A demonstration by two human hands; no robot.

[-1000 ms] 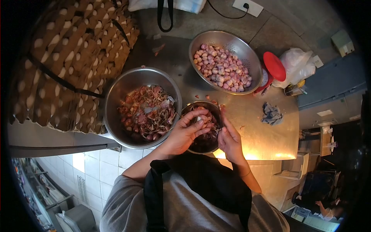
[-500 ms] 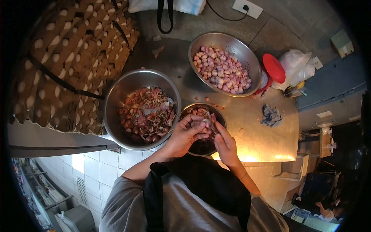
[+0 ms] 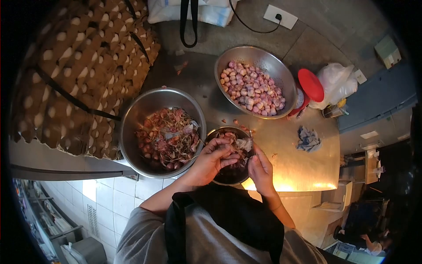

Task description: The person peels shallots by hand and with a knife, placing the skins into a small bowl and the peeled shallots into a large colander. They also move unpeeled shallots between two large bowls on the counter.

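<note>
My left hand (image 3: 210, 163) is closed, its fingertips pinched round a shallot that they mostly hide, over a small metal bowl (image 3: 233, 182). On the bowl's right side is my right hand (image 3: 262, 170), fingers curled together; whatever lies in its grip is too small to make out. Papery shallot skins (image 3: 243, 144) fill the small bowl between both hands. Beside my left forearm, a large steel bowl (image 3: 126, 152) holds unpeeled shallots with dry roots and loose skins. Farther back, a perforated colander (image 3: 281, 75) contains many peeled pink shallots (image 3: 254, 88).
Stacked egg trays (image 3: 83, 79), bound with black straps, stand at the left. Behind the colander's right side are a red-topped scale (image 3: 311, 85) and a plastic bag (image 3: 336, 83). A crumpled cloth (image 3: 309, 139) lies on the metal table (image 3: 290, 165). Another person (image 3: 373, 244) is at far right.
My hands have moved apart, the right one drawing away to the right and slightly down. The pale bulb seen between them earlier is now mostly hidden. The whole view has tilted slightly upward.
</note>
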